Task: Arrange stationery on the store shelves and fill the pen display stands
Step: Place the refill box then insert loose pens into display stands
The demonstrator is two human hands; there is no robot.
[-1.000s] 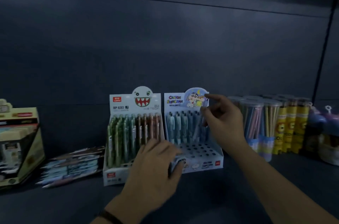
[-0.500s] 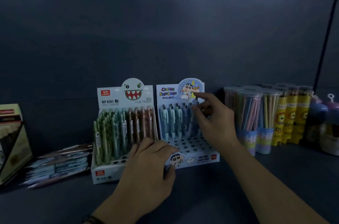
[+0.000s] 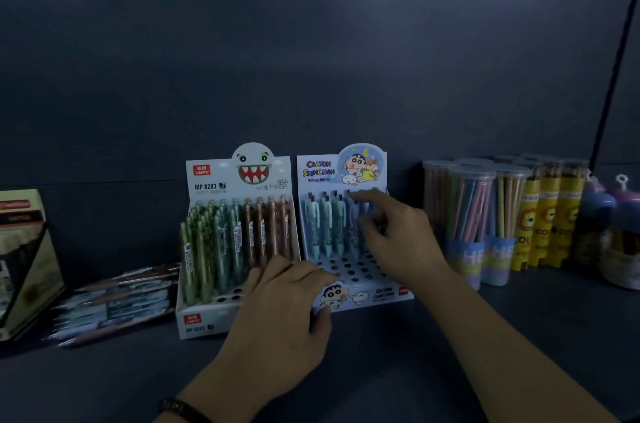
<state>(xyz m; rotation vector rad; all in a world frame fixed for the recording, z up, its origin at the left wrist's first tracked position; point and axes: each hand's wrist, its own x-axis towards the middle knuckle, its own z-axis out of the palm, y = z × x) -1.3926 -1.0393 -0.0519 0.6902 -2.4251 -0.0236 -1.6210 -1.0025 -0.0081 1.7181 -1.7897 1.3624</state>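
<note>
The blue cartoon pen display stand (image 3: 367,294) stands on the shelf with a back row of light blue pens (image 3: 325,225) and open holes in front. My right hand (image 3: 394,235) reaches into that row. Its index finger lies across the pen tops, while thumb and curled fingers pinch a blue pen (image 3: 358,214) standing upright there. My left hand (image 3: 287,308) rests on the stand's front edge, fingers over the holes and thumb against the printed front. To its left the white monster stand (image 3: 207,318) is packed with green and brown pens (image 3: 239,235).
Loose packaged pens (image 3: 117,298) lie flat left of the stands, beside a yellow box (image 3: 24,266). Clear tubs of colour pencils (image 3: 474,225) and yellow lion tubes (image 3: 547,225) stand to the right, then a round purple item (image 3: 623,235). A dark back panel closes the shelf.
My right hand brought the blue pen from a slant to upright in the back row and sank lower among the pens. My left hand stayed on the stand's front.
</note>
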